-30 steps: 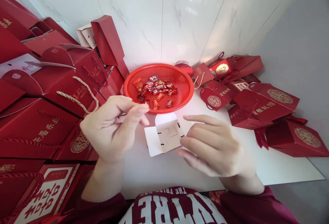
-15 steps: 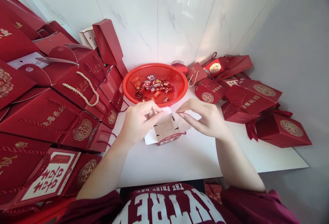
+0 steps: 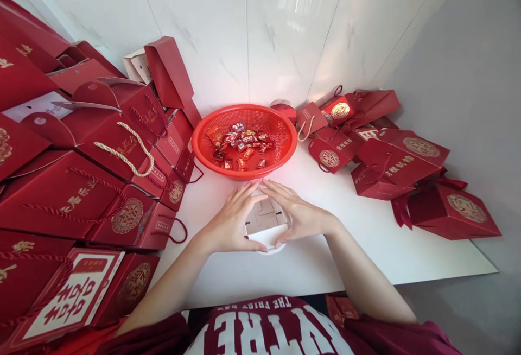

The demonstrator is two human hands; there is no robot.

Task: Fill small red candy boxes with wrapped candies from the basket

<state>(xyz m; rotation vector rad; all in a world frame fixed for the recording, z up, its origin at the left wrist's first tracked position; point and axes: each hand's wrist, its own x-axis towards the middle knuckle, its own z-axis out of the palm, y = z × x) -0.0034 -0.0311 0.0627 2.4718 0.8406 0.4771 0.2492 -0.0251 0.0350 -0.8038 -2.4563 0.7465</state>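
Observation:
A small cardboard gift box [image 3: 264, 218] stands on the white table in front of me, its pale inside and small dark slots showing from above. My left hand [image 3: 232, 226] curves round its left side. Around the right side curls my right hand [image 3: 304, 218]. Fingertips of both hands meet at the far side, and both thumbs press on the near side by a white flap. The hands cover most of the box's outer walls. Behind them sits a red plastic basket [image 3: 286, 154] with wrapped candies [image 3: 247, 139] inside.
Stacked red gift boxes [image 3: 67, 189] with rope handles fill the left. More red boxes [image 3: 401, 157] lie piled at the right. A marbled wall [image 3: 223, 35] closes off the back. The white table [image 3: 350, 257] ends close to my body.
Both hands have come down and closed in around the box; before, they were raised above it with pinched fingers. The box's near red panel no longer shows, and a white flap does.

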